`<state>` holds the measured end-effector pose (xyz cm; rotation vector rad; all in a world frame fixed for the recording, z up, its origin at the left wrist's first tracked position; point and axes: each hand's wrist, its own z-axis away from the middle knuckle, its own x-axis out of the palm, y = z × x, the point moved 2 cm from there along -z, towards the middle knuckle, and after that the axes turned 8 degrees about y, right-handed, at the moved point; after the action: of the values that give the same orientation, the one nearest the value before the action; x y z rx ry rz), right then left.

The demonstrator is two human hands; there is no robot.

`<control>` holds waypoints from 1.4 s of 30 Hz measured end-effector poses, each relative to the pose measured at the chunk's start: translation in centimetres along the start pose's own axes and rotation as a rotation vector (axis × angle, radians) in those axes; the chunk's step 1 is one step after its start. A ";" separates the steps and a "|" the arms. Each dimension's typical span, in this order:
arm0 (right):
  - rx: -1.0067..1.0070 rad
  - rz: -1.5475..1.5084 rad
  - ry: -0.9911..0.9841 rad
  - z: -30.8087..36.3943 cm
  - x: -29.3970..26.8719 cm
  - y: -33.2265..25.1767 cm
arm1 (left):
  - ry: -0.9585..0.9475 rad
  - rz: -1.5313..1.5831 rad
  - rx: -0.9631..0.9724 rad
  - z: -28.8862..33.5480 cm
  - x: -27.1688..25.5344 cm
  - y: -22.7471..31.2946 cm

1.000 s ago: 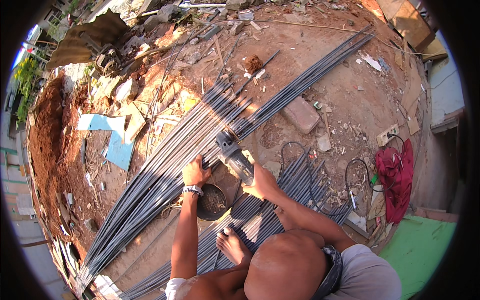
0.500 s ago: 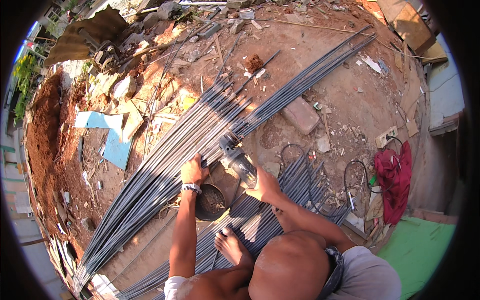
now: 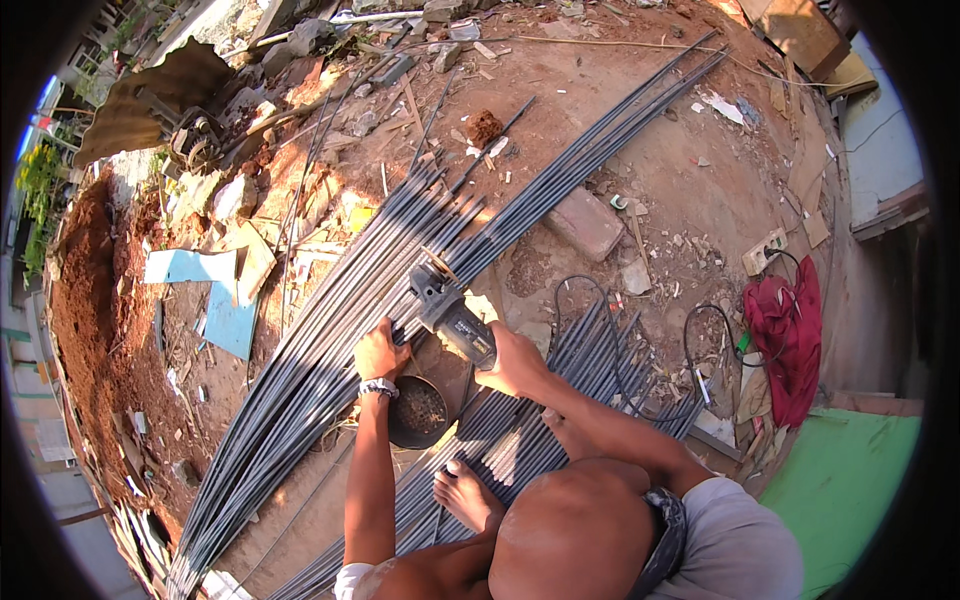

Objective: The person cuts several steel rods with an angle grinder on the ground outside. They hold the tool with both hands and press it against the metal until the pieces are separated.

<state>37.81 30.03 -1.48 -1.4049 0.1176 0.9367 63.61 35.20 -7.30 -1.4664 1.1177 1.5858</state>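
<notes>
My right hand [image 3: 516, 362] is closed around the body of a dark angle grinder [image 3: 462, 326]. The grinder's thin disc [image 3: 438, 263] is over the long bundle of steel rods [image 3: 330, 320], near where several rods stick out to the upper right; whether it touches them I cannot tell. My left hand [image 3: 381, 350], with a bracelet at the wrist, grips rods at the bundle's near edge, its fingertips partly hidden. Just below that hand sits a round dark pan [image 3: 418, 412] with brownish bits inside. My bare foot [image 3: 468, 492] rests by a second bundle of rods [image 3: 520, 435].
A black cable [image 3: 606, 300] loops over the ground on the right, near a socket strip [image 3: 766, 251] and a dark red cloth [image 3: 785, 335]. A reddish block [image 3: 585, 222] lies beyond the grinder. Blue sheet pieces [image 3: 231, 318] and rubble lie left; a green panel [image 3: 850, 490] is at lower right.
The grinder and my right hand have shifted slightly left, and the disc shows more edge-on. My left hand stays on the rods. The whole view has turned a little.
</notes>
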 end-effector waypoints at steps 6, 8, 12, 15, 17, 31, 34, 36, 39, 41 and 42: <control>0.037 0.079 -0.061 -1.3 0.1 -0.7 | 0.048 0.041 0.012 0.1 -0.4 0.3; 0.047 0.064 -0.061 -1.6 0.1 -0.9 | 0.050 0.050 0.017 0.0 -0.6 0.4; 0.074 0.036 -0.076 -1.7 0.5 -0.7 | 0.027 0.047 0.009 -0.1 -0.9 0.7; 0.087 0.022 -0.076 -1.7 0.5 -0.3 | 0.027 0.040 -0.003 -0.1 -1.0 1.0; 0.122 0.025 -0.090 -1.7 0.5 -0.3 | 0.026 0.037 -0.015 -0.1 -1.1 0.9; 0.080 0.015 -0.033 -1.7 1.1 0.4 | 0.041 0.032 -0.023 -0.1 -0.6 0.6; 0.097 -0.002 -0.044 -1.5 0.9 0.1 | 0.042 0.034 -0.025 0.0 -0.6 0.4; 0.115 -0.006 -0.072 -1.4 0.6 -0.3 | 0.043 0.037 -0.022 -0.1 -0.7 0.5; 0.110 0.006 -0.096 -1.4 0.5 -0.4 | 0.037 0.049 -0.024 -0.1 -0.8 0.6; 0.076 0.019 -0.071 -1.3 0.6 -0.2 | 0.029 0.033 -0.020 -0.2 -0.8 0.6; 0.088 0.013 -0.079 -1.3 0.6 -0.3 | 0.024 0.024 -0.019 -0.1 -0.8 0.6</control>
<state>38.98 29.19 -1.85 -1.2857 0.1073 0.9858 63.19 34.87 -6.42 -1.4934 1.1412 1.6027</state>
